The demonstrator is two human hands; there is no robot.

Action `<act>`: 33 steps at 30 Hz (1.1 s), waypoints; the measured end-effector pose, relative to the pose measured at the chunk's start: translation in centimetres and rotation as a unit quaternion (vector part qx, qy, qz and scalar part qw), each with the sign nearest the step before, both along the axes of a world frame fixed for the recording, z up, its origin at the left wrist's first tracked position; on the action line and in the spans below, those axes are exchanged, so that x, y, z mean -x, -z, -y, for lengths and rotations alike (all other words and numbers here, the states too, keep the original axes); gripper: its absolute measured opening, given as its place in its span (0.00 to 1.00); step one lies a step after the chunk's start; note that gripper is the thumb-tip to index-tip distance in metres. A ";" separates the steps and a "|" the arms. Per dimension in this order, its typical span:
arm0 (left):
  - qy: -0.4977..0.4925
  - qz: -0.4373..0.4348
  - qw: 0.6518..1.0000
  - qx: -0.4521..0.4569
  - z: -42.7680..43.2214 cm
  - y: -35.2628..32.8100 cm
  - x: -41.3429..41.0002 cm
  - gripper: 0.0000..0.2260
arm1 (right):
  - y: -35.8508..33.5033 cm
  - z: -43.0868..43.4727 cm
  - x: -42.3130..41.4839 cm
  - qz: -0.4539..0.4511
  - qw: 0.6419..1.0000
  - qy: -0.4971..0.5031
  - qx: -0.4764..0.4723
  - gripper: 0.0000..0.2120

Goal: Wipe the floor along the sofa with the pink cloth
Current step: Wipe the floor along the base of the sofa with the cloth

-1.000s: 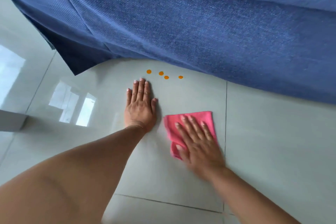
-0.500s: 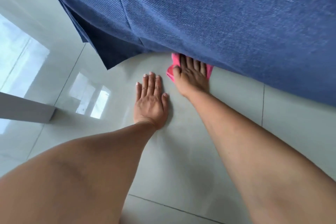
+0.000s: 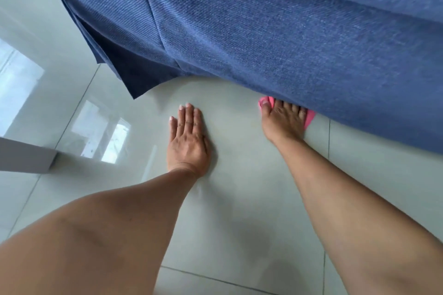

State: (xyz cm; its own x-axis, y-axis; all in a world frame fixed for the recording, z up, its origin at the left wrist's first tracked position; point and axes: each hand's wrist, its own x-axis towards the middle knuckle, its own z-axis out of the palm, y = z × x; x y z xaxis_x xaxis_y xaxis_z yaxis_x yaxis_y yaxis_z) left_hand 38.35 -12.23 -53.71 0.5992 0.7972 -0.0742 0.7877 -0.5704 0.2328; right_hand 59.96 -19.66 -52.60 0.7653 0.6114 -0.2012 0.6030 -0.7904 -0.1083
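text: I read none | labels, brands, numbers, signs: none legible from here | checked: sofa (image 3: 287,31) fabric, floor (image 3: 239,199) tiles, pink cloth (image 3: 309,118) | all plain

Only one view is given, taken from head height and aimed steeply down and forward. The tiled floor (image 3: 239,211) and the blue sofa (image 3: 287,31) front are seen close, with both forearms framed from below.
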 end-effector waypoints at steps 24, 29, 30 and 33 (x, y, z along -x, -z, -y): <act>0.012 0.010 1.000 0.024 -0.4 -0.5 0.3 0.27 | -0.5 2.1 11.2 -0.016 0.966 -0.256 -0.020 0.31; -0.022 -0.026 0.999 -0.015 -2.3 -0.9 4.9 0.29 | -0.9 12.6 9.6 -0.048 0.922 -0.384 0.013 0.32; -0.053 -0.041 0.998 -0.016 -2.2 -0.8 5.9 0.30 | -0.9 13.5 7.8 -0.033 0.933 -0.358 0.020 0.32; -0.084 -0.046 0.995 -0.007 -1.8 -0.4 7.2 0.30 | -0.4 11.2 3.4 0.001 0.979 -0.203 0.024 0.34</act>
State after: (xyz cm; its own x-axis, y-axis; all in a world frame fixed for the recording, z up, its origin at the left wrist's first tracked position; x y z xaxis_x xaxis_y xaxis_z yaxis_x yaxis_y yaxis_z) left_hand 31.15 -10.38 -53.34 0.4485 0.8869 -0.1112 0.8898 -0.4313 0.1489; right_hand 56.54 -30.85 -52.15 0.4615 0.8552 -0.2358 0.8685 -0.4898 -0.0768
